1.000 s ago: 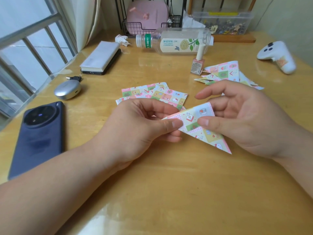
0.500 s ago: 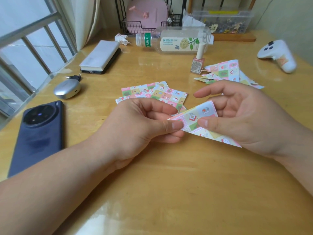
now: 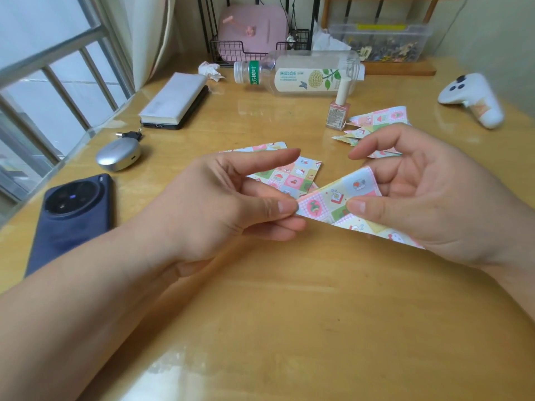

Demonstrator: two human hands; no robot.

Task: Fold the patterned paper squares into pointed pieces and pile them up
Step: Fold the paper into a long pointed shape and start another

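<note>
The pastel patterned paper triangle (image 3: pixel 338 198) is held over the middle of the yellow wooden desk (image 3: pixel 289 314). The left hand (image 3: pixel 220 204) pinches its left tip with thumb and lower fingers, index finger newly lifted straight. The right hand (image 3: pixel 428 198) pinches its middle, index raised. The triangle has tilted flatter, so the crease seems set and the next fold due.

Home desk (image 3: pixel 289 328), lived-in room, where you sat. Left of your left hand (image 3: pixel 220 204): barred window (image 3: pixel 58 68), curtain (image 3: pixel 150 33), phone (image 3: pixel 72 221), earbud case (image 3: pixel 118 154). Beyond both hands: drink bottle (image 3: pixel 304 73) on its side, nail polish (image 3: pixel 338 111), wire basket (image 3: pixel 246 50). Game controller (image 3: pixel 472 96) lay past your right hand (image 3: pixel 428 198).
</note>
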